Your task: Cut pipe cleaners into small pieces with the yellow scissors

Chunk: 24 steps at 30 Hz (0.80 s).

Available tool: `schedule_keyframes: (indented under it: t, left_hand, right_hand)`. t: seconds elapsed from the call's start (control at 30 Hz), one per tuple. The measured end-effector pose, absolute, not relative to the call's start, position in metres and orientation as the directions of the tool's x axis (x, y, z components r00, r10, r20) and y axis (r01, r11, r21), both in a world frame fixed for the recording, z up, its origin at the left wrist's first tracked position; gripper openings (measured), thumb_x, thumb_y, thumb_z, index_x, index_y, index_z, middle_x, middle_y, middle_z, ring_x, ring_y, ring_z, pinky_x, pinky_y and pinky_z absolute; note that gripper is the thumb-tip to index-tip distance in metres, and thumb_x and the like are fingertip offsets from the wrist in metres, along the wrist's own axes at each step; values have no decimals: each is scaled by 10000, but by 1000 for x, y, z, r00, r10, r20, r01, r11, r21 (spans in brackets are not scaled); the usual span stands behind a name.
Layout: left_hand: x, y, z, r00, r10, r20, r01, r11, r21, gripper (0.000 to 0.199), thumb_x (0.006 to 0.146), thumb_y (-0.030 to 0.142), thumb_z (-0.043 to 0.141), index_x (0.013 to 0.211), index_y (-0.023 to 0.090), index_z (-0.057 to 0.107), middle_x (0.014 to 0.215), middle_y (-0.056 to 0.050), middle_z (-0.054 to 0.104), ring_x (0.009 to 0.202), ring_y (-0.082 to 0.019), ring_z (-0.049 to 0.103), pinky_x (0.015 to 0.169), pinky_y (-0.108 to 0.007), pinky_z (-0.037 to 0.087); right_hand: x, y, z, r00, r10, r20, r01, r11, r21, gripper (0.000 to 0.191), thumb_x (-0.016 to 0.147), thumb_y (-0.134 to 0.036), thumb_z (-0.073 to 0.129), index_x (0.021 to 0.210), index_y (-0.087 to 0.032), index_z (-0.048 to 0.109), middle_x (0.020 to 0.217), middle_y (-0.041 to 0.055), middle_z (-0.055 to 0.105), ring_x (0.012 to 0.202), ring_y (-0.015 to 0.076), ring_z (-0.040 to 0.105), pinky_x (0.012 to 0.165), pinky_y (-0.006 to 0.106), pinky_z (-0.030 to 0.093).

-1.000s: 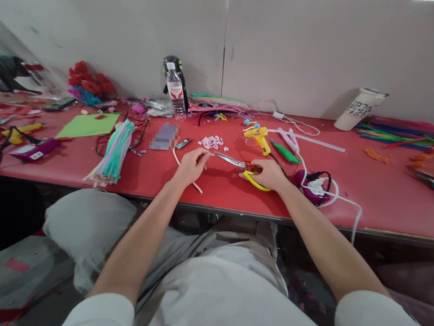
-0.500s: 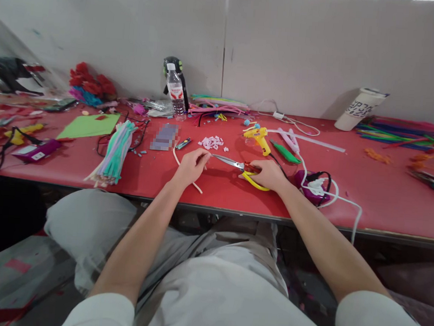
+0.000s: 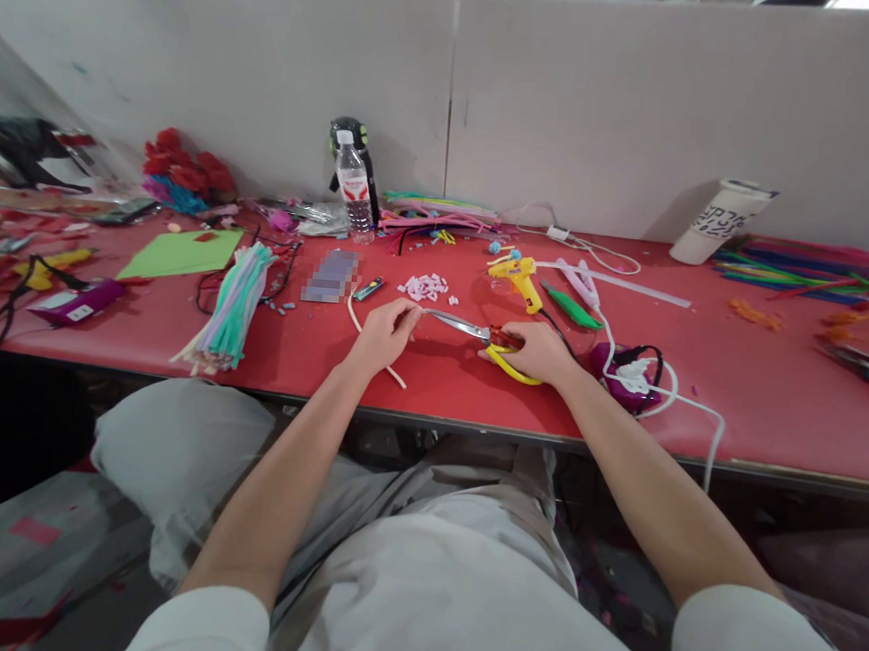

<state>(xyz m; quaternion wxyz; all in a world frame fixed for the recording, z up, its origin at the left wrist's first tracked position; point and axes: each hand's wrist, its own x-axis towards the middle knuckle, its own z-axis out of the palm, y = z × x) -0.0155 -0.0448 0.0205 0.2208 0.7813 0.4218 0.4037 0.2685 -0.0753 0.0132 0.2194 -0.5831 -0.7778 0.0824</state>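
Note:
My right hand [image 3: 536, 352] grips a pair of scissors [image 3: 471, 328] with yellow and red handles, the blades pointing left. At the blade tips, my left hand [image 3: 387, 332] is closed in a pinch; what sits between its fingertips is too small to make out. A thin whitish strand [image 3: 394, 375] lies on the table, passing under my left hand. Just beyond my hands is a small heap of pale pink cut pieces [image 3: 423, 287]. Beside the heap lies a small cutter knife [image 3: 367, 288].
On the red table [image 3: 459, 398], a yellow glue gun [image 3: 517, 280] and a green pointed item [image 3: 571, 306] lie right of centre. A bundle of pipe cleaners [image 3: 234, 305] is on the left. A water bottle [image 3: 355, 194] and a white cup [image 3: 720, 223] stand near the partition [image 3: 609, 109].
Both hands and the scissors keep nearly the same position. The whole view has shifted very slightly.

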Motion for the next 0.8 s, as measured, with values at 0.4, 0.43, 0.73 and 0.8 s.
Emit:
schedule_keyframes:
  t: [0.4,0.43,0.73,0.8]
  left_hand:
    - [-18,-47,21,318,844,433,484,-537,691,308,975,417,421,872,183,591,719,-5,602,632,-143,605,654,-270,453]
    - [-19,-48,22,316,848,426,490,-530,692,310,977,419,414,873,187,591,721,-6,604,634,-146,602,654,-273,452]
    - [-24,-49,22,321,867,380,496,-496,713,297,987,413,393,871,212,579,718,-10,608,665,-166,603,670,-292,442]
    - [-23,-49,22,323,867,378,494,-496,714,297,986,412,393,865,212,576,719,-11,610,669,-166,603,674,-291,441]
  right_hand:
    - [269,-72,8,-215,945,247,874,298,-383,509,711,-709,620,647,-212,528,616,5,574,559,131,435,536,273,237]
    - [268,-72,9,-217,944,248,871,302,-388,498,712,-701,623,655,-214,533,621,7,581,561,135,446,537,273,242]
    - [263,-74,7,-222,946,237,857,305,-416,430,729,-641,641,674,-236,510,600,-13,580,545,141,462,525,265,249]
    - [264,-73,7,-212,948,239,860,297,-416,443,731,-647,633,660,-233,493,588,-13,564,530,136,435,522,267,250]
